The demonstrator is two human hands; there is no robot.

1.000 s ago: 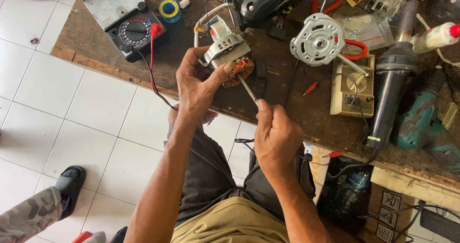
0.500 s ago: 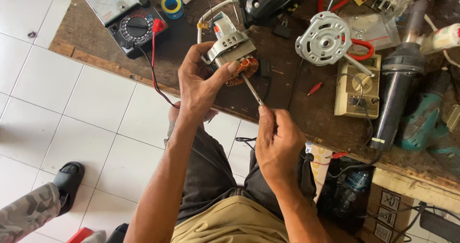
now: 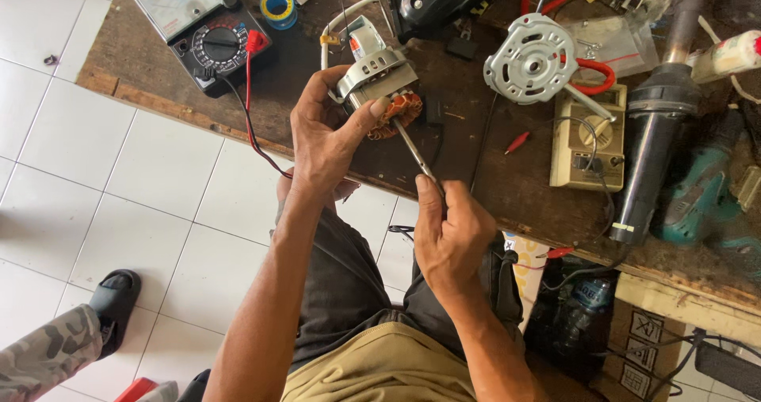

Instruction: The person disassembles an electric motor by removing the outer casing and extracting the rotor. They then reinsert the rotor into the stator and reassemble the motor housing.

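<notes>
Motor windings (image 3: pixel 396 110) half-hidden behind left thumb (image 3: pixel 366 118).

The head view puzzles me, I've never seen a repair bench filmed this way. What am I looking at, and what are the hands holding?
The camera sits on the person's head, looking down over their lap at a wooden workbench. The left hand grips a small motor part with copper windings. The right hand holds a thin metal tool, its tip at the windings. On the bench lie a dial meter with red lead, a round metal motor cover, a beige meter and a heat gun.
</notes>
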